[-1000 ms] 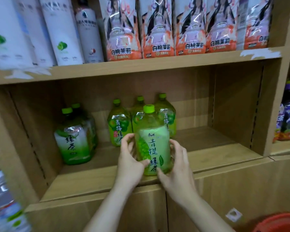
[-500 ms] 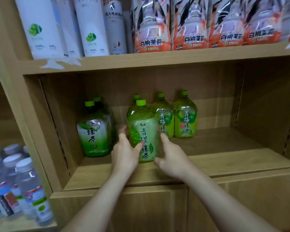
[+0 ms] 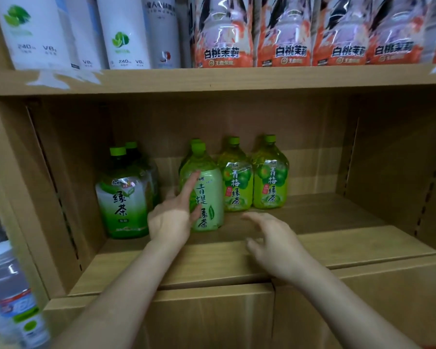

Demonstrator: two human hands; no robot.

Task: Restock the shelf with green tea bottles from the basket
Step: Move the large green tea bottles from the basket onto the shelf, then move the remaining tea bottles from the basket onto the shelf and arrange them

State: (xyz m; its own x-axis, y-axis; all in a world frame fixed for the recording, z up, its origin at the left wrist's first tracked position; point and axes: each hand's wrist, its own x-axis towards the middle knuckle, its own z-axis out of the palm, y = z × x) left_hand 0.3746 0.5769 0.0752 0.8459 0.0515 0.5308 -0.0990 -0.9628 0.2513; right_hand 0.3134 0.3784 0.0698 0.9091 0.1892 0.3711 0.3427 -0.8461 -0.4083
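A pale green tea bottle (image 3: 208,197) stands upright on the wooden shelf (image 3: 312,235), in front of another bottle of its kind. My left hand (image 3: 173,217) lies against its left side with straight fingers touching the label. My right hand (image 3: 269,238) hovers to the right of it, apart from the bottle, fingers relaxed and holding nothing. Two yellow-green plum tea bottles (image 3: 269,177) stand just right of it. Two dark green tea bottles (image 3: 125,197) stand at the left. The basket is out of view.
The shelf's right half is bare wood up to the side wall (image 3: 393,172). Above, the upper shelf holds white bottles (image 3: 126,31) and orange peach tea bottles (image 3: 282,34). Water bottles (image 3: 13,293) sit in the bay at lower left. Cabinet doors lie below the shelf.
The pale bottle has been pushed back onto the shelf and set down. My right hand has let go and drawn back to the right; my left hand has loosened to flat fingers.
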